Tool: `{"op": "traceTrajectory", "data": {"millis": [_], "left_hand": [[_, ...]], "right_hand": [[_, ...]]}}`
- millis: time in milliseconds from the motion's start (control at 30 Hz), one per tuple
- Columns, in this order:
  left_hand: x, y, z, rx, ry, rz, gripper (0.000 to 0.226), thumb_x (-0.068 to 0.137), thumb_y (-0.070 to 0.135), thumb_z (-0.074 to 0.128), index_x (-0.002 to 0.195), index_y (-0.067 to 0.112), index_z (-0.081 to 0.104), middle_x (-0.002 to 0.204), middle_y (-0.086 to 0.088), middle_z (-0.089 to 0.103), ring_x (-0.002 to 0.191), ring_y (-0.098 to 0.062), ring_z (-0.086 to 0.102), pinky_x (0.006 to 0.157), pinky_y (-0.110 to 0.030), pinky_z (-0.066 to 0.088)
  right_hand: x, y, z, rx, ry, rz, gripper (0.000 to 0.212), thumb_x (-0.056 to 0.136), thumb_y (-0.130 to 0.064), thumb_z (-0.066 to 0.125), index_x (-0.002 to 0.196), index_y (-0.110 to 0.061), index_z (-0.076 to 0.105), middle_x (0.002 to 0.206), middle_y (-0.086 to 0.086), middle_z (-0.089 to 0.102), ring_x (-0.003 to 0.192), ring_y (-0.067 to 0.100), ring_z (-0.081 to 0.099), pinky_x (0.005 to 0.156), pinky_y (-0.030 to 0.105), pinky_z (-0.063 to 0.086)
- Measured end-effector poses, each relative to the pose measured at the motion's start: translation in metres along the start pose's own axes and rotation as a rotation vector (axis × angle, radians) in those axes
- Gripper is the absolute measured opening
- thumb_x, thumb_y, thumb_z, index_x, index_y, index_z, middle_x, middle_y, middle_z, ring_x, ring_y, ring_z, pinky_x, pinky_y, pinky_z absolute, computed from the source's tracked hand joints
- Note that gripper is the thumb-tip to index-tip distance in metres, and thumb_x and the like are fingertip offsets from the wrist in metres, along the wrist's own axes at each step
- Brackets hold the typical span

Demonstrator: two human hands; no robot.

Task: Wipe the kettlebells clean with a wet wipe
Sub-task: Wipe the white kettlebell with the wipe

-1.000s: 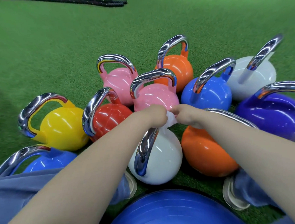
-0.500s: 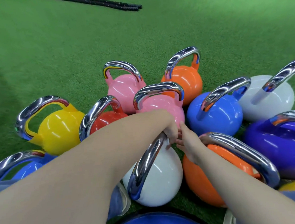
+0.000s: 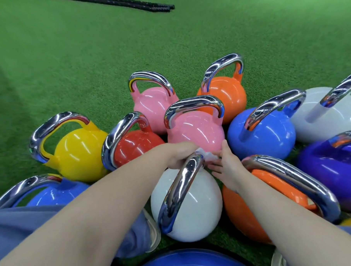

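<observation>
- While the left hand [image 3: 180, 155] is curling its fingers round the wet wipe [image 3: 208, 156], it is pressing the wipe against the far end of the chrome handle [image 3: 180, 190] of the white kettlebell [image 3: 191, 204].
- Right hand [image 3: 225, 162] is lying just beside the wipe with fingers straight and spread; whether the fingertips are touching the wipe is unclear.
- White kettlebell is standing on green turf [image 3: 86, 56], between the person's feet, with an orange kettlebell [image 3: 246, 214] touching it on the right.
- Pink kettlebell [image 3: 194, 130] is sitting just beyond both hands; red [image 3: 135, 144], yellow [image 3: 79, 153] and blue kettlebells [image 3: 263, 133] are clustering around.
- Black rope [image 3: 124, 3] is lying well apart on the turf.
</observation>
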State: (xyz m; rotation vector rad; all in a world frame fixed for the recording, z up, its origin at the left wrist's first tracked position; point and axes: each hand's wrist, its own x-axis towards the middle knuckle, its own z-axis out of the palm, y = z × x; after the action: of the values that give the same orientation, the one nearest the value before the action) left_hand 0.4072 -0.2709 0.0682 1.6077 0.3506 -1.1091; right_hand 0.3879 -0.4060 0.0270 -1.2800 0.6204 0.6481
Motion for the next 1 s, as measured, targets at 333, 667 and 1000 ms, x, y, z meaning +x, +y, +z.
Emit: {"op": "traceTrajectory", "data": {"millis": [333,667,1000], "left_hand": [[-0.032,0.000,0.011,-0.232,0.119,0.101,0.029,0.093,0.002,0.038,0.066,0.006,0.049,0.056,-0.004,0.047,0.050,-0.014,0.047,0.047,-0.021,0.048],[-0.070,-0.035,0.009,0.065,0.162,0.190,0.023,0.097,0.010,0.041,0.080,0.010,0.057,0.075,-0.003,0.058,0.066,-0.014,0.055,0.063,-0.024,0.045],[-0.108,-0.097,0.010,0.241,0.236,0.321,0.023,0.085,0.011,0.065,0.065,0.015,0.054,0.058,0.006,0.051,0.054,-0.004,0.047,0.053,-0.017,0.036]], "right_hand": [[-0.009,-0.004,0.004,0.010,-0.021,-0.033,0.066,0.095,-0.057,0.023,0.126,-0.007,0.052,0.132,0.016,0.050,0.104,0.024,0.052,0.079,0.033,0.041],[-0.028,-0.013,0.013,-0.052,-0.034,-0.139,0.061,0.096,-0.057,0.024,0.111,-0.010,0.059,0.109,0.008,0.059,0.089,0.018,0.057,0.073,0.030,0.044],[-0.038,0.022,0.005,-0.334,0.068,-0.210,0.058,0.099,-0.049,0.023,0.123,-0.005,0.054,0.103,0.008,0.056,0.091,0.023,0.055,0.073,0.030,0.042]]}}
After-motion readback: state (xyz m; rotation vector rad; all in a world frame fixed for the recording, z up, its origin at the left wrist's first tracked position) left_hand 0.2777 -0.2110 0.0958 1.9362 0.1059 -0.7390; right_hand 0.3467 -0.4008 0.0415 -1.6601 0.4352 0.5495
